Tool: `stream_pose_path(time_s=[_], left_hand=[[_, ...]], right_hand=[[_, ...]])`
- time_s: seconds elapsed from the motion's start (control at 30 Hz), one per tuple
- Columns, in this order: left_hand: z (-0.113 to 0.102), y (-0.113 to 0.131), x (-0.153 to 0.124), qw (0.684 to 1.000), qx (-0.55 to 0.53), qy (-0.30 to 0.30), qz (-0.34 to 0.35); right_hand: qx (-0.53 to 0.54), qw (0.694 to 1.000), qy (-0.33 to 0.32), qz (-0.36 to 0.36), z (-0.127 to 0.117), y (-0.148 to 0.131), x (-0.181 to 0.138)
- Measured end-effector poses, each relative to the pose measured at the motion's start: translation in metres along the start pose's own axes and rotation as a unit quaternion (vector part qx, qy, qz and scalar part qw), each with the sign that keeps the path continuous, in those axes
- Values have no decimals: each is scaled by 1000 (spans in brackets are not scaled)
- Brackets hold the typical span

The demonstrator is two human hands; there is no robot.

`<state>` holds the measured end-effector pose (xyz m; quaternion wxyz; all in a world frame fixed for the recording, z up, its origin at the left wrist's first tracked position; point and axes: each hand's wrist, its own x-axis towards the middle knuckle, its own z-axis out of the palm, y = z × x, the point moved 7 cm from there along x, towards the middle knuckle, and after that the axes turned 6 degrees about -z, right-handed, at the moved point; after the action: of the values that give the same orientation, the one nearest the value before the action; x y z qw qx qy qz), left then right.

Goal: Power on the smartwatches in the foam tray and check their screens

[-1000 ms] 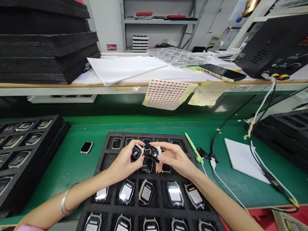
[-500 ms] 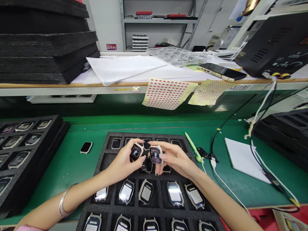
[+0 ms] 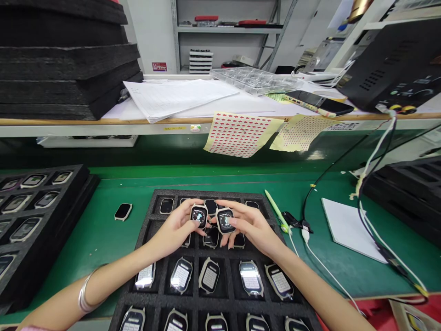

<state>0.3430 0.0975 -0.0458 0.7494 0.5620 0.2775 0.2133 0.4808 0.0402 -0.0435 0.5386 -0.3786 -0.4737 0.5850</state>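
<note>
My left hand is closed on a smartwatch body with a lit dial on its screen, the thumb at its lower edge. Beside it, my right hand grips a second lit smartwatch body, its thumb on the screen. Both watches face me side by side, without straps, above a black foam tray. In the tray's compartments lie several more watches, such as one with a list-like lit screen and a dark one. My hands hide part of the upper rows.
A single dark watch lies on the green bench. Another watch-filled foam tray stands left. Right are a light green pen, cables and a white pad. Sticker sheets hang from the shelf edge.
The left watch has turned so that its screen now faces me squarely. The right watch has tilted slightly, and my right thumb has moved onto its screen.
</note>
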Motion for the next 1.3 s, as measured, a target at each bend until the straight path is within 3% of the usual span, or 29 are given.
stream_pose_path(time_s=[0.43, 0.63, 0.73, 0.8, 0.9, 0.97, 1.07, 1.17, 1.3], left_hand=[[5, -2, -1, 1000, 6, -13, 6], [3, -3, -2, 1000, -6, -19, 6], [2, -4, -5, 999, -21, -34, 3], [2, -3, -7, 999, -27, -42, 1], [1, -3, -9, 999, -30, -40, -4], [1, -4, -10, 999, -31, -34, -8], [0, -5, -10, 999, -28, -25, -9], [-1, -6, -9, 999, -23, -21, -9], [-4, -8, -9, 1000, -15, -21, -10]], right_hand=[[-44, 999, 30, -2, -1, 0, -1], [-70, 997, -28, -3, 11, -8, -8], [-142, 989, -28, 10, 5, -17, -21], [-261, 965, -22, 16, -10, -24, -33], [-461, 887, -29, 17, -40, -31, -50], [-529, 848, -36, 9, -58, -32, -60], [-566, 823, -46, 8, -74, -29, -70], [-603, 796, -53, 21, -75, -29, -75], [-636, 770, -49, -34, -55, -43, -65]])
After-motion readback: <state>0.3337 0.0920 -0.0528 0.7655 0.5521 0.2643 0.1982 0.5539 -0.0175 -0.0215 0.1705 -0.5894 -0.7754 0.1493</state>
